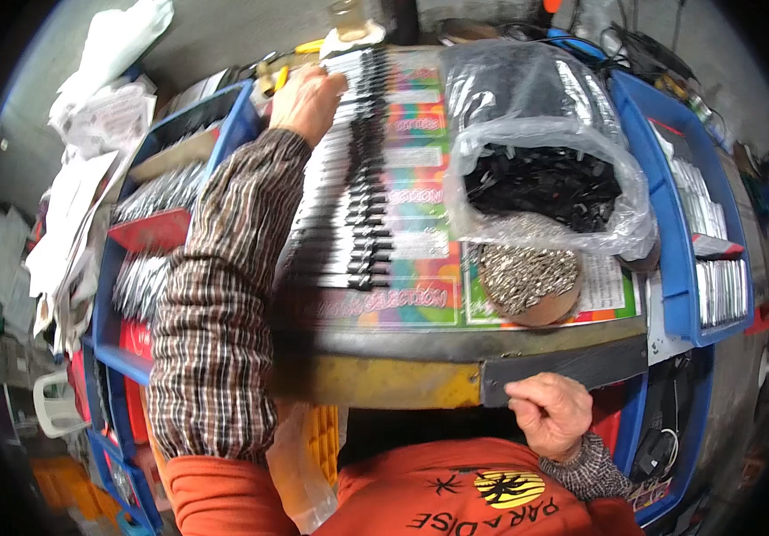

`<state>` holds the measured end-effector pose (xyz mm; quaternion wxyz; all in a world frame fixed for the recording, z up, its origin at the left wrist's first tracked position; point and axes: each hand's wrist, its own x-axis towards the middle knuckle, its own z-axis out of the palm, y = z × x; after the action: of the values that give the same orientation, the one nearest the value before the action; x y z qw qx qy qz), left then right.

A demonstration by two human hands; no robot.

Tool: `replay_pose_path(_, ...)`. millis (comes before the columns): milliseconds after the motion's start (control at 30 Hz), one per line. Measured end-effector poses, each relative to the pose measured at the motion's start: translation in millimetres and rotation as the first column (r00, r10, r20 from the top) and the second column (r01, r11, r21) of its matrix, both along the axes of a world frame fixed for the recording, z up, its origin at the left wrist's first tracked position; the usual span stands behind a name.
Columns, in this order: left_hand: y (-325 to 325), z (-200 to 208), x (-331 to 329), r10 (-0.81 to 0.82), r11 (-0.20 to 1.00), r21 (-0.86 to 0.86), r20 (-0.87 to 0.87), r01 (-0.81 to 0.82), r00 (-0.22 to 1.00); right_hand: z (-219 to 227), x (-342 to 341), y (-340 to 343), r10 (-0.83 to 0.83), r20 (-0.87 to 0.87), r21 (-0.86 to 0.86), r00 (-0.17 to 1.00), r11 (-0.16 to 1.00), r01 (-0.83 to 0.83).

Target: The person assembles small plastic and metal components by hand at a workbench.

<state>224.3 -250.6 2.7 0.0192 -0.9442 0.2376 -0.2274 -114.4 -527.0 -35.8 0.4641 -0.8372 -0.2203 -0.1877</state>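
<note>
A long row of slim white sticks with black ends [335, 192] lies side by side on a colourful printed sheet [416, 179]. At the far end of this row is my left hand [307, 105], fingers bent and closed over the left side of the sticks. Whatever may be in its fingers is hidden. My right hand [552, 415] hovers by the table's front edge with its fingers curled and thumb pressed in; any small thing between them cannot be made out. Beyond it, a round dish [563, 311] holds many small silvery metal pieces. Behind the dish, a clear plastic bag [630, 201] gapes around small black parts [545, 183].
Blue trays [684, 241] packed with slim wrapped pieces flank the table, another blue tray [242, 116] being beside my left arm. A small glass jar [347, 20] stands at the back. Cables [643, 58] tangle at the far right. The table's front edge [384, 382] is yellow and black.
</note>
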Motion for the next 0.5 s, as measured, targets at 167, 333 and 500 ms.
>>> replay_pose_path(167, 18, 28, -13, -0.128, 0.992, 0.017, 0.07, 0.128, 0.989, -5, -4, 3, -0.065, -0.064, 0.037, 0.996, 0.997, 0.068)
replay_pose_path(333, 48, 58, -88, -0.076, 0.987, 0.147, 0.123, 0.058, 0.99, -11, -9, 3, -0.095, -0.066, 0.074, 0.993, 0.992, 0.1)
replay_pose_path(500, 110, 63, -154, -0.018, 0.999, 0.053, 0.135, 0.011, 0.991, -15, -7, 6, -0.108, -0.049, 0.097, 0.993, 0.989, 0.112)
